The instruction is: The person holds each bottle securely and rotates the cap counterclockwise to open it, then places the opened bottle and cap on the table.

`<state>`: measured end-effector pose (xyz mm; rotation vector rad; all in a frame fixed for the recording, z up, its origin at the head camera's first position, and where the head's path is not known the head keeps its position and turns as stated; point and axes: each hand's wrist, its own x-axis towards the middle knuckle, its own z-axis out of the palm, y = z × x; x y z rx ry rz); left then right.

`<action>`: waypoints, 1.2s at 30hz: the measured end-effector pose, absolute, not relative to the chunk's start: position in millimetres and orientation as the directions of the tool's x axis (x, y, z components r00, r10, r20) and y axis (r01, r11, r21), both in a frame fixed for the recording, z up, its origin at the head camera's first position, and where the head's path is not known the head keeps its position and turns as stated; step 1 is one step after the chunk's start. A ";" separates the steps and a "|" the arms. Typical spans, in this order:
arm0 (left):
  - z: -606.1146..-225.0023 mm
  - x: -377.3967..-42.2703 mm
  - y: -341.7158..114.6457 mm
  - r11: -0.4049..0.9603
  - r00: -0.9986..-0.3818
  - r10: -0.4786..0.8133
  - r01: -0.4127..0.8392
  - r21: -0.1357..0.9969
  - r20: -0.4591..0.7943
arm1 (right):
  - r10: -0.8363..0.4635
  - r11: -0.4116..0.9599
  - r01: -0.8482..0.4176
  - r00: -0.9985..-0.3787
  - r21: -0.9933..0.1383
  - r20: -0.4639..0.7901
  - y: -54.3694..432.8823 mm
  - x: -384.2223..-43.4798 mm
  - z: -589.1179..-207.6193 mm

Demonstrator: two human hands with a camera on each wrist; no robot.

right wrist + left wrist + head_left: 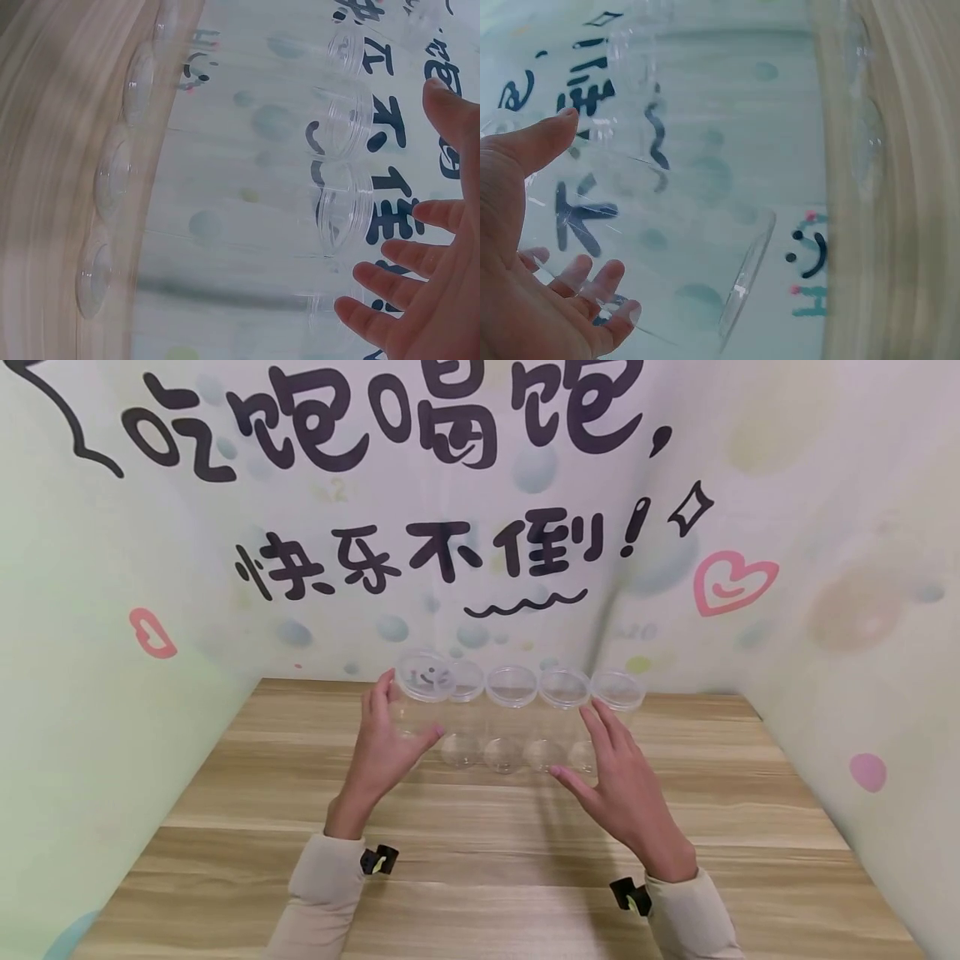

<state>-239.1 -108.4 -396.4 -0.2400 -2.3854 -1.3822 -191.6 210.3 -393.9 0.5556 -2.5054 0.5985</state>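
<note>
Several clear plastic jars with clear round lids stand in a row near the back of the table. My left hand [385,752] grips the leftmost clear plastic jar [424,678], its thumb and fingers on either side. That jar sits nearer to me and overlaps the second jar [468,682] in the head view. At the other end, my right hand [626,777] is open with fingers spread. Its fingertips are beside the lid of the rightmost jar [618,690], while its thumb lies near the base of the fourth jar [545,755]. The middle jar [512,687] stands between the hands.
A wood-grain table [465,893] runs back to a printed wall [337,635] close behind the jars. Pale side walls rise along the table's left and right edges. Each wrist wears a black strap [632,897] by a beige sleeve [693,914].
</note>
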 end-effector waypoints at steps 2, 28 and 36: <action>-391.6 -236.0 -102.7 0.516 -0.911 -0.015 0.346 0.783 0.412 | -0.268 0.818 -0.490 -0.789 -0.303 0.553 210.1 -192.1 -393.1; -382.8 -219.3 -46.2 0.637 -0.774 0.357 0.611 0.470 0.523 | -0.257 0.672 -0.568 -0.781 -0.475 0.570 191.5 -188.4 -371.9; -396.8 -218.0 -36.5 0.698 -0.750 0.401 0.622 0.355 0.526 | -0.276 0.625 -0.559 -0.812 -0.546 0.515 178.5 -186.5 -370.1</action>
